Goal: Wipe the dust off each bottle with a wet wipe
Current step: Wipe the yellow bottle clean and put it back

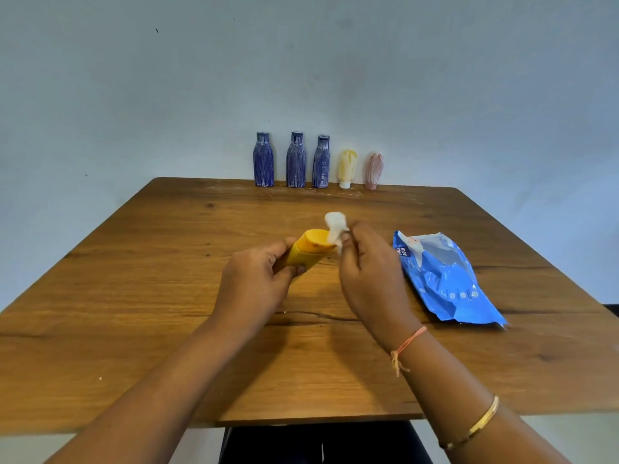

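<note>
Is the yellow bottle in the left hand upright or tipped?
Tipped: the left hand grips the yellow bottle slanted, far end toward the wet wipe.

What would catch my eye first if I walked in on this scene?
Mid-table, the left hand grips a bright yellow bottle while the right hand pinches a white wet wipe at its end. Five dust-streaked bottles stand in a row at the far edge, and a blue wipe pack lies to the right.
</note>
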The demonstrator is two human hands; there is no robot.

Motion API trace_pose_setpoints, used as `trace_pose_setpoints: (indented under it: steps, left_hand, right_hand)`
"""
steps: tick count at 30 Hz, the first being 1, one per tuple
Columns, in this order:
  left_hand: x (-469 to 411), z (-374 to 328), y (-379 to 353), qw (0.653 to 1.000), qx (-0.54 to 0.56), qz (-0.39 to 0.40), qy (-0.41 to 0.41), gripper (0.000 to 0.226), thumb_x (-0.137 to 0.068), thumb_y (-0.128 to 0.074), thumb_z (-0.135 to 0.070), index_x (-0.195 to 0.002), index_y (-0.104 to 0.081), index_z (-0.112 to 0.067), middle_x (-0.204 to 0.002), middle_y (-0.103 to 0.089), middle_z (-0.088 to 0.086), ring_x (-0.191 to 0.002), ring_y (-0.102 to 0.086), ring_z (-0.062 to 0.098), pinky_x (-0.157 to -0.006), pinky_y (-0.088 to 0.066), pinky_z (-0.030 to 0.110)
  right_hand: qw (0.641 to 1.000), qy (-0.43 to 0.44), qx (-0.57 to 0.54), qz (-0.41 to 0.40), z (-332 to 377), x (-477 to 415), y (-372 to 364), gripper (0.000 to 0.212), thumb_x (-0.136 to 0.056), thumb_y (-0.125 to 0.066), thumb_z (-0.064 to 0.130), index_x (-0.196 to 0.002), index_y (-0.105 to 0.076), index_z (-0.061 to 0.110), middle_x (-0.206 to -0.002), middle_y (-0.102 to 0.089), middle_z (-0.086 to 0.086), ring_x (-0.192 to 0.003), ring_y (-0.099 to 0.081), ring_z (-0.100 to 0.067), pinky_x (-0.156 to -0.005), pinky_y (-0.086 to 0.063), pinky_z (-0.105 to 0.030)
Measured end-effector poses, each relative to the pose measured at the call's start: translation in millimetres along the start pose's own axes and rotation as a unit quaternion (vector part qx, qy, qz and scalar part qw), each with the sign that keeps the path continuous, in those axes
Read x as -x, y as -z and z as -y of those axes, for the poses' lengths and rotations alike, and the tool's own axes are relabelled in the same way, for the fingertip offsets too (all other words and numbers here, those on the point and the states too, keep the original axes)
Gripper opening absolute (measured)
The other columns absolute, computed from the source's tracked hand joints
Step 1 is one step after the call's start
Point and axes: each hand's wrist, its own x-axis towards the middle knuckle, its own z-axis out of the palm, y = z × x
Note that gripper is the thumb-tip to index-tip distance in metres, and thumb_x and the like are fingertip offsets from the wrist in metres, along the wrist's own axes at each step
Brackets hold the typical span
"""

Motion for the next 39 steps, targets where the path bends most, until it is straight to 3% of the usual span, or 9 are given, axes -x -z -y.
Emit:
trace_pose_setpoints:
  steps: [4,9,14,17,21,26,29,32,39]
  left_hand:
    - [-1.1,-1.3,-3.5,1.000,0.003,-0.004,0.004,0.038,-0.078,-0.073,-0.017,-0.113,-0.067,-0.027,-0.094,-0.072,-0.005,-0.084,-0.065,0.012,-0.074,-0.052,0.034]
    - [-1.7,1.8,-3.6,0.999,-0.018,-0.012,-0.023,0.033,-0.077,-0.073,-0.018,-0.110,-0.069,-0.023,-0.088,-0.073,-0.001,-0.079,-0.066,0.017,-0.065,-0.049,0.031]
    - [0.8,2.5,-7.3,0.998,0.052,-0.019,0.006,0.036,-0.078,-0.072,-0.013,-0.111,-0.067,-0.027,-0.091,-0.072,-0.007,-0.085,-0.065,0.009,-0.074,-0.054,0.036]
    - [-1.5,-2.1,-8.5,1.000,0.014,-0.007,-0.006,0.037,-0.077,-0.073,-0.016,-0.113,-0.067,-0.026,-0.091,-0.072,-0.006,-0.083,-0.065,0.010,-0.071,-0.051,0.030]
    - [-5.4,-8.4,-5.7,0.997,-0.063,-0.006,-0.034,0.022,-0.080,-0.071,-0.020,-0.102,-0.070,-0.019,-0.080,-0.071,-0.001,-0.072,-0.063,0.017,-0.056,-0.041,0.026]
    - [-2.4,-5.3,-6.1,0.999,-0.001,-0.034,-0.021,0.036,-0.077,-0.073,-0.016,-0.111,-0.068,-0.027,-0.089,-0.071,-0.009,-0.077,-0.061,0.004,-0.063,-0.042,0.010]
    - [-1.1,-3.9,-10.6,1.000,0.003,-0.017,0.010,0.030,-0.078,-0.072,-0.018,-0.107,-0.070,-0.024,-0.086,-0.073,-0.002,-0.076,-0.064,0.013,-0.062,-0.047,0.028]
    - [-1.1,-3.3,-14.8,0.998,-0.056,-0.027,-0.008,0.016,-0.081,-0.068,-0.019,-0.096,-0.072,-0.015,-0.075,-0.071,0.007,-0.067,-0.061,0.023,-0.050,-0.031,0.023]
    - [-4.9,1.3,-18.4,0.970,0.236,-0.001,0.058,0.033,-0.073,-0.075,-0.012,-0.095,-0.066,-0.035,-0.084,-0.070,-0.022,-0.087,-0.065,0.000,-0.079,-0.053,0.025]
  right_hand:
    - [0.993,0.098,0.022,0.062,8.8,8.6,-4.8,0.052,-0.086,-0.028,0.022,-0.132,-0.049,0.009,-0.137,-0.050,-0.007,-0.133,-0.036,-0.018,-0.107,-0.031,-0.029]
    - [0.981,0.169,0.007,0.099,6.9,1.0,1.7,0.048,-0.085,-0.033,0.014,-0.129,-0.051,0.007,-0.133,-0.053,-0.008,-0.129,-0.039,-0.012,-0.107,-0.032,-0.026]
    - [0.990,-0.009,-0.126,0.056,-1.6,-8.5,4.9,0.026,-0.094,-0.043,0.004,-0.110,-0.061,0.013,-0.102,-0.064,-0.002,-0.093,-0.057,-0.006,-0.080,-0.048,-0.024]
    - [0.996,0.085,-0.002,0.030,4.4,4.1,1.4,0.039,-0.087,-0.041,0.002,-0.123,-0.056,0.007,-0.127,-0.058,-0.009,-0.123,-0.048,-0.016,-0.103,-0.038,-0.028]
    - [0.971,0.211,0.098,0.058,11.6,4.7,2.7,0.050,-0.081,-0.034,0.012,-0.125,-0.054,0.000,-0.131,-0.053,-0.016,-0.127,-0.046,-0.027,-0.105,-0.032,-0.036]
    - [0.994,0.085,-0.032,0.064,1.5,-4.9,4.6,0.048,-0.082,-0.038,0.004,-0.129,-0.051,0.006,-0.136,-0.050,-0.010,-0.129,-0.037,-0.011,-0.109,-0.034,-0.033]
    - [0.989,0.125,0.038,0.075,7.2,4.7,2.9,0.049,-0.084,-0.035,0.009,-0.129,-0.050,0.003,-0.137,-0.048,-0.013,-0.130,-0.035,-0.015,-0.109,-0.028,-0.031]
    - [0.975,0.190,0.067,0.091,15.6,8.2,0.7,0.054,-0.081,-0.029,0.015,-0.128,-0.050,0.001,-0.136,-0.049,-0.016,-0.130,-0.041,-0.025,-0.108,-0.028,-0.036]
    - [0.967,-0.086,-0.235,0.039,-1.5,-16.4,1.1,0.021,-0.096,-0.040,0.008,-0.091,-0.060,0.005,-0.080,-0.056,-0.004,-0.071,-0.047,-0.005,-0.064,-0.040,-0.020]
